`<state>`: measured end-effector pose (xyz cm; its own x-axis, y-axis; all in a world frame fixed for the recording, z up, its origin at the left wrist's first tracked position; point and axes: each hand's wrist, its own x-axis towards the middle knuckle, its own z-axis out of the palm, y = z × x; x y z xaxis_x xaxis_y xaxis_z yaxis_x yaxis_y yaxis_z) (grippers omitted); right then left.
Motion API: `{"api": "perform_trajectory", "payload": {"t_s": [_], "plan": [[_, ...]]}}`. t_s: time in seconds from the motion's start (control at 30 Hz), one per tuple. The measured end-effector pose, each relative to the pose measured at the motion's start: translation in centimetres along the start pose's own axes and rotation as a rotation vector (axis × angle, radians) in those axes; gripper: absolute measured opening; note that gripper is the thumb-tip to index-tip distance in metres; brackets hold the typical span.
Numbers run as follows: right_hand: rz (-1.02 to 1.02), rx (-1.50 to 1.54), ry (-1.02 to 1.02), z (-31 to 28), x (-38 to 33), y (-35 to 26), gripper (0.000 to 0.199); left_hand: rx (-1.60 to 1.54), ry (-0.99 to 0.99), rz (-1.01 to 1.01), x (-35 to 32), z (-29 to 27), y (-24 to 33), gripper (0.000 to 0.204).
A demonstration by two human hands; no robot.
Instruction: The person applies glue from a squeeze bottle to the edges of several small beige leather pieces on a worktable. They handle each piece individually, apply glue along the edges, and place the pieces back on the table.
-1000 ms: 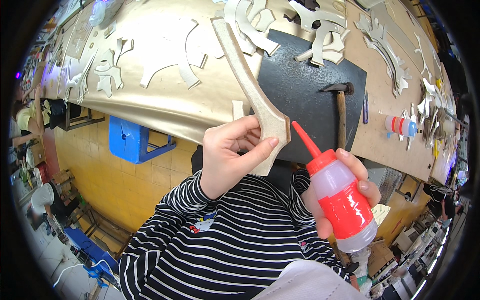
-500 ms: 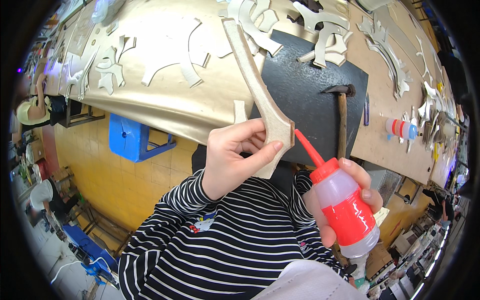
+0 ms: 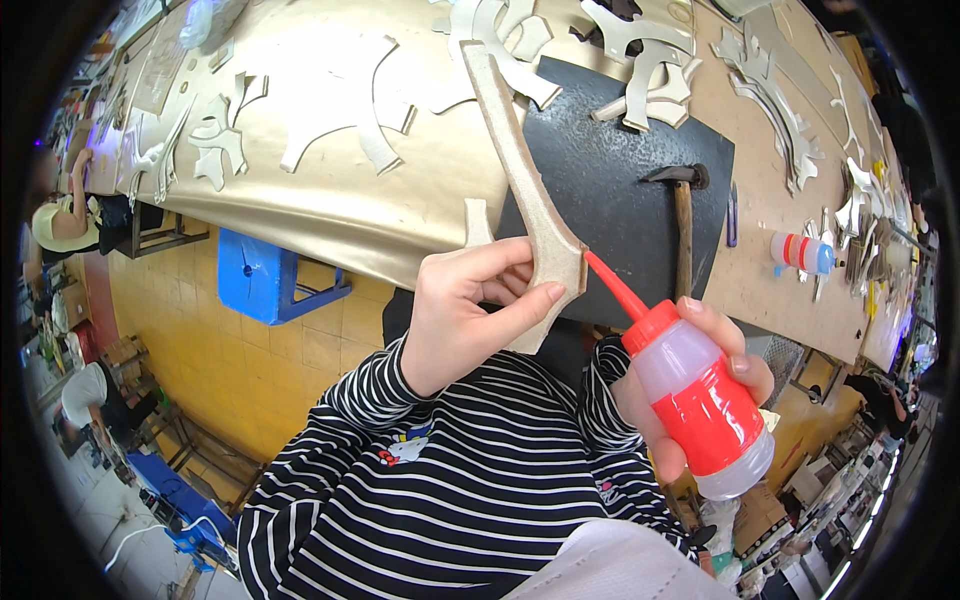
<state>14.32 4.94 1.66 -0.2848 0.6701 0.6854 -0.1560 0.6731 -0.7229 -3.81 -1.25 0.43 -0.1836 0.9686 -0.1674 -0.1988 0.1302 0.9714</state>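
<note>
A long, curved tan strip (image 3: 528, 190) is pinched near its lower end by the left hand (image 3: 470, 315), thumb along the front edge and fingers curled behind it, so that the piece rises up and away over the gold sheet (image 3: 330, 205) and the black mat (image 3: 610, 190) beyond the hands. A squeeze bottle (image 3: 700, 405) with a red label and a red cone nozzle is gripped around its body by the right hand (image 3: 690, 385), tilted so that the nozzle tip is brought right against the strip's edge just beside the left thumb. A hammer (image 3: 682, 225) is laid on the mat above the right hand, its handle pointing down toward the bottle. Pale cut-out shapes (image 3: 340, 110) are spread over the gold sheet above the left hand. A second small bottle (image 3: 800, 252) is seen lying on the brown tabletop (image 3: 770, 160), well off to the right of the hammer. A blue stool (image 3: 270, 280) is set on the floor below the sheet, left of the left hand.
</note>
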Motion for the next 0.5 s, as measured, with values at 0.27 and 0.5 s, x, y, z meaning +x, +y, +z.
{"api": "perform_trajectory", "payload": {"t_s": [0.27,0.5], "plan": [[-0.078,-0.013,-0.14,-0.9,0.3,0.4,0.079,0.069,0.064,0.082,0.2,-0.1,-0.3,0.024],[0.046,0.039,-0.139,-1.4,0.4,-0.6,0.073,0.042,0.067,0.091,0.1,0.0,-0.2,0.025]]}}
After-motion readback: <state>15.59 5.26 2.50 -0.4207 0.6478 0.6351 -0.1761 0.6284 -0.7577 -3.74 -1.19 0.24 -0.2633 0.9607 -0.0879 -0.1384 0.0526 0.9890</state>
